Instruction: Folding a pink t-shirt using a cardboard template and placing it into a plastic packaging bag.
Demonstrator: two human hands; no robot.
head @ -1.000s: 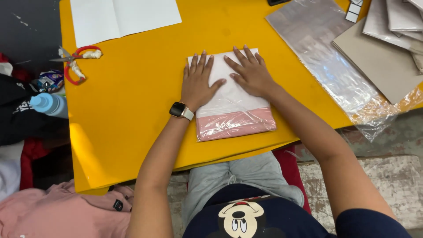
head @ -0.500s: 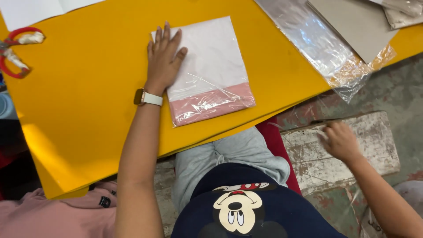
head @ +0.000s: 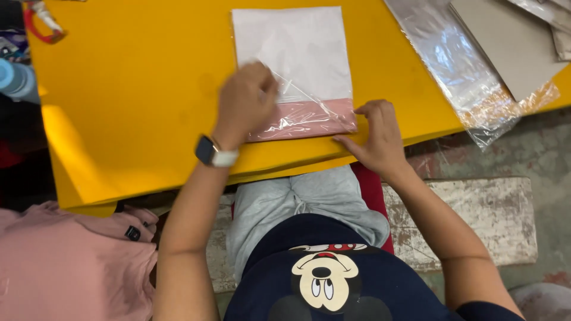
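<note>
A flat clear plastic bag lies on the yellow table. Inside it is a white sheet over a folded pink garment, whose pink edge shows at the near end. My left hand, with a watch on its wrist, is closed on loose plastic film at the bag's near left part. My right hand grips the bag's near right corner, thumb under the edge and fingers on top.
A stack of clear plastic bags and grey cardboard sheets lie at the right end of the table. Red-handled scissors and a blue bottle are at the far left. Pink cloth lies at lower left, with a worn bench beneath me.
My right hand came back from the bench side to the bag's near right corner. My left hand went from lying flat on the bag to closing on its film.
</note>
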